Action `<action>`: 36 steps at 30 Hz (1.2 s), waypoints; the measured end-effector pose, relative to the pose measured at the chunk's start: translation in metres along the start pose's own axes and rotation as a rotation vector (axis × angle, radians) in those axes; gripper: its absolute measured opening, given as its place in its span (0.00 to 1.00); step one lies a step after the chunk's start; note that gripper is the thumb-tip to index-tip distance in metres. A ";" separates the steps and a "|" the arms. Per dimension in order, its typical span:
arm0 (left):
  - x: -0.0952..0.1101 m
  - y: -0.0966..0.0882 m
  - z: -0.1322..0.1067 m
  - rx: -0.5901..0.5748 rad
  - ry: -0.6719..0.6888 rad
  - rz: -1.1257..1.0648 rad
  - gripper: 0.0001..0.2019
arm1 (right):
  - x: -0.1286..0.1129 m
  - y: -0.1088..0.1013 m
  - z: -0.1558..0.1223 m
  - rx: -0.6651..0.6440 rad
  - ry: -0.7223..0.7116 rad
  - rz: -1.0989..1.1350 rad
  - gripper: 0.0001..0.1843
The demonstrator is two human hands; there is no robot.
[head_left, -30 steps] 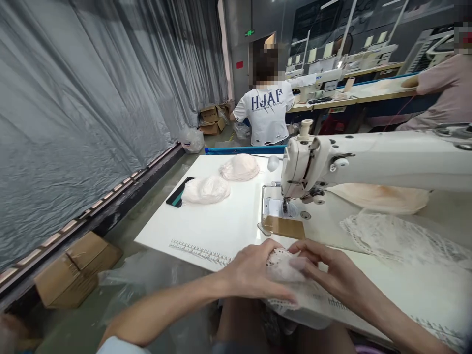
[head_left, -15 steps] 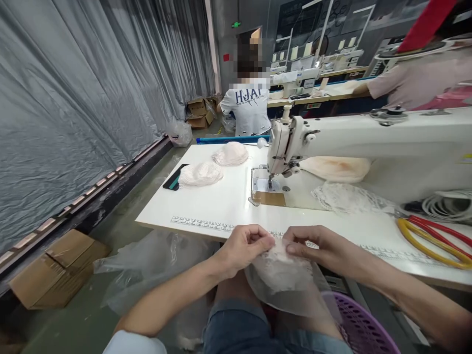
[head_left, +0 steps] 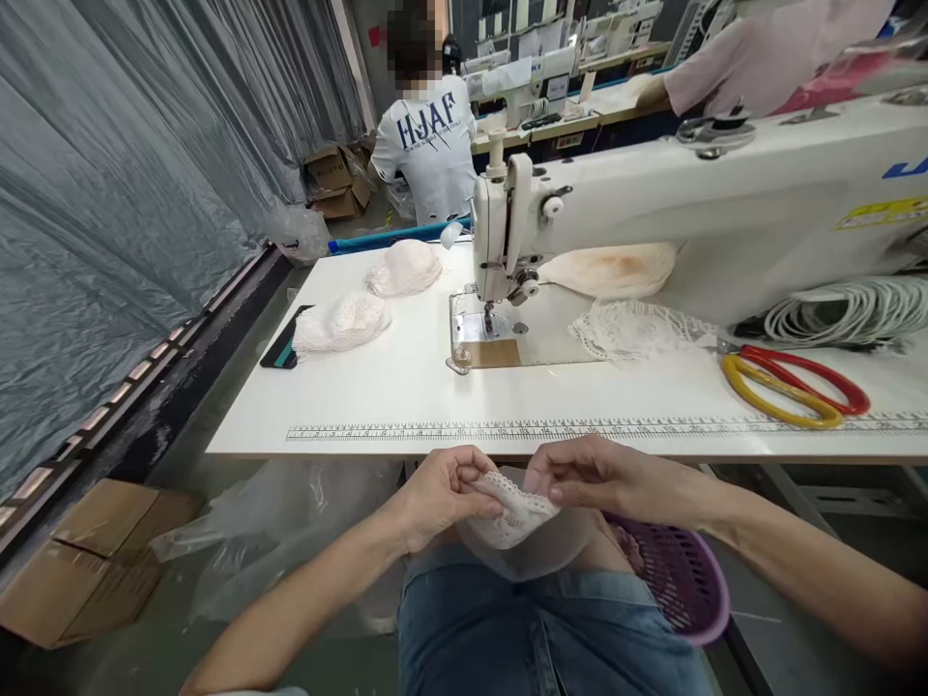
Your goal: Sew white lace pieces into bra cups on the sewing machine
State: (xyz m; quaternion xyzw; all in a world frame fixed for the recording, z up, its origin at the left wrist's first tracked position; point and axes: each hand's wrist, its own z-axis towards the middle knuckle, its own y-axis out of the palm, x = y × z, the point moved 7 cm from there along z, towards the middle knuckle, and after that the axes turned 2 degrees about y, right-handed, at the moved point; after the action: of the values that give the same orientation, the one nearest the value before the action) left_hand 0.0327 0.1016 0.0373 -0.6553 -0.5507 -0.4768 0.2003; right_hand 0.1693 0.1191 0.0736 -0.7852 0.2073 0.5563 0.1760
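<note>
Over my lap, both hands pinch one small white lace piece (head_left: 516, 510) with a scalloped edge. My left hand (head_left: 437, 491) grips its left end with curled fingers. My right hand (head_left: 601, 476) holds its right end between thumb and fingers. The piece hangs just below the front edge of the white sewing table (head_left: 406, 387). A white sewing machine (head_left: 652, 208) stands on the table ahead of my hands.
Two lace-cup stacks (head_left: 340, 324) (head_left: 404, 268) lie at the table's left, loose lace (head_left: 634, 329) and red and yellow scissors (head_left: 790, 382) at its right. A purple basket (head_left: 681, 580) sits by my right knee. Plastic sheeting and a cardboard box (head_left: 79, 561) lie on the floor. A person in a white shirt (head_left: 429, 145) stands beyond.
My hands have drawn back from the table top to my lap with the lace piece. The view has tilted down, showing my jeans and more of the table's right side.
</note>
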 end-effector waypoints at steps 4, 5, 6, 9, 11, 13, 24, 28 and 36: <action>-0.010 -0.001 -0.001 0.007 -0.007 -0.008 0.21 | 0.009 0.005 -0.001 0.007 0.061 -0.060 0.13; -0.012 -0.002 -0.002 0.009 -0.008 -0.003 0.20 | 0.012 0.008 -0.001 0.008 0.074 -0.061 0.12; -0.014 -0.003 -0.003 0.009 -0.011 0.006 0.20 | 0.014 0.009 0.000 0.010 0.079 -0.053 0.11; -0.020 -0.002 -0.006 -0.039 -0.050 0.040 0.19 | 0.024 0.015 0.002 -0.019 0.066 0.000 0.11; -0.026 0.000 -0.006 -0.086 -0.095 0.069 0.21 | 0.031 0.018 0.003 -0.062 0.058 0.042 0.11; -0.033 0.002 -0.005 -0.103 -0.135 0.096 0.22 | 0.039 0.020 0.005 -0.098 0.060 0.064 0.12; -0.053 -0.004 -0.004 0.041 -0.185 -0.007 0.19 | 0.055 0.026 0.010 -0.065 0.007 -0.014 0.16; -0.056 -0.009 -0.007 0.041 -0.192 -0.021 0.19 | 0.061 0.030 0.013 -0.002 0.014 0.034 0.17; -0.061 -0.009 -0.012 -0.088 -0.197 0.033 0.21 | 0.077 0.031 0.013 -0.043 0.122 0.183 0.17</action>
State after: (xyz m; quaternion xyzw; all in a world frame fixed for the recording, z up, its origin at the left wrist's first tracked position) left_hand 0.0231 0.0627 -0.0113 -0.7159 -0.5356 -0.4304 0.1241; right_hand 0.1650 0.0889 -0.0047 -0.7991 0.2765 0.5254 0.0949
